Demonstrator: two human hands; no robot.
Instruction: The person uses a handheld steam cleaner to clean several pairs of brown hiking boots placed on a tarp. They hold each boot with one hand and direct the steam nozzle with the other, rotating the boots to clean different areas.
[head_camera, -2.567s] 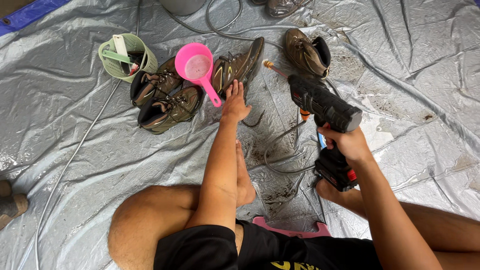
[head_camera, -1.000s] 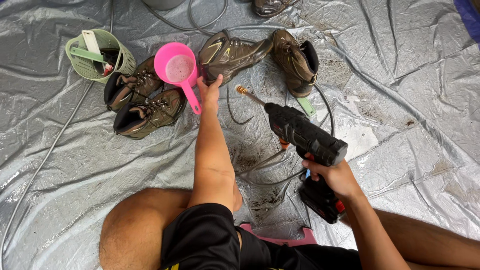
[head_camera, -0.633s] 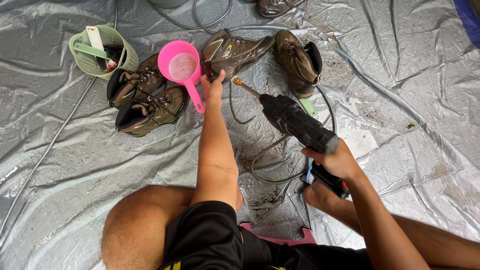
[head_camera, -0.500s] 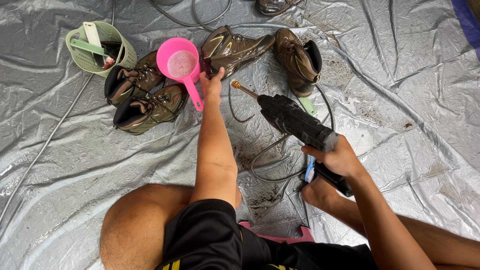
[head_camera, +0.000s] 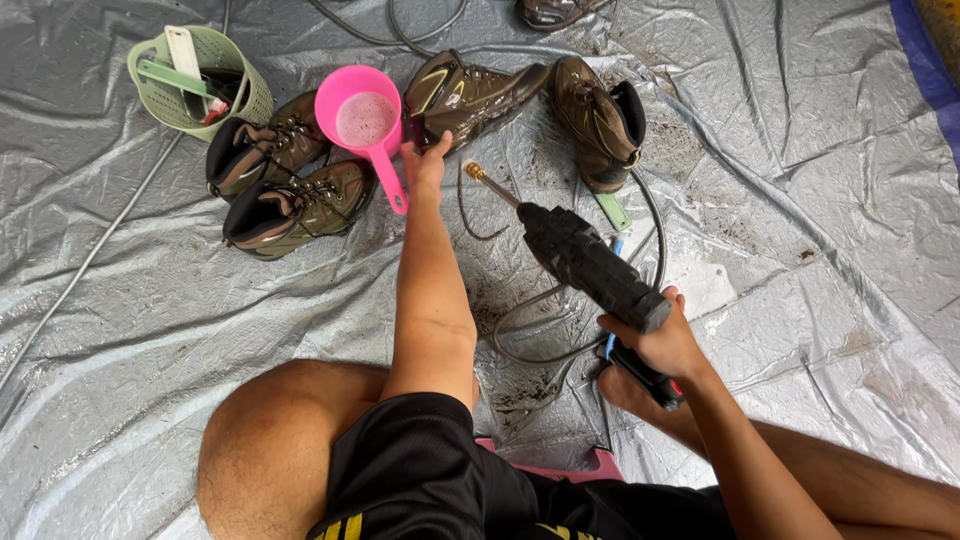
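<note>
At the far left a pale green perforated plastic basket stands on the crinkled grey plastic tarp, with a green-handled brush and other tools sticking out of it. Just right of it lies a pair of muddy brown lace-up hiking boots, side by side, their openings toward the left. A bright pink plastic scoop with a long handle rests against that pair, its bowl holding cloudy water.

The left hand reaches far out along a straight arm and its fingers close on the heel end of a third brown boot lying on its side — whether the grip is firm I cannot tell. To the right of that boot a fourth brown boot with a black padded collar sits upright, just beside it.

Nearer, the right hand is wrapped around the grip of a black pressure-washer spray gun with a brass nozzle tip, the nozzle aimed far-left toward the held boot. A dark hose loops over the dirt-speckled tarp under the gun.
</note>
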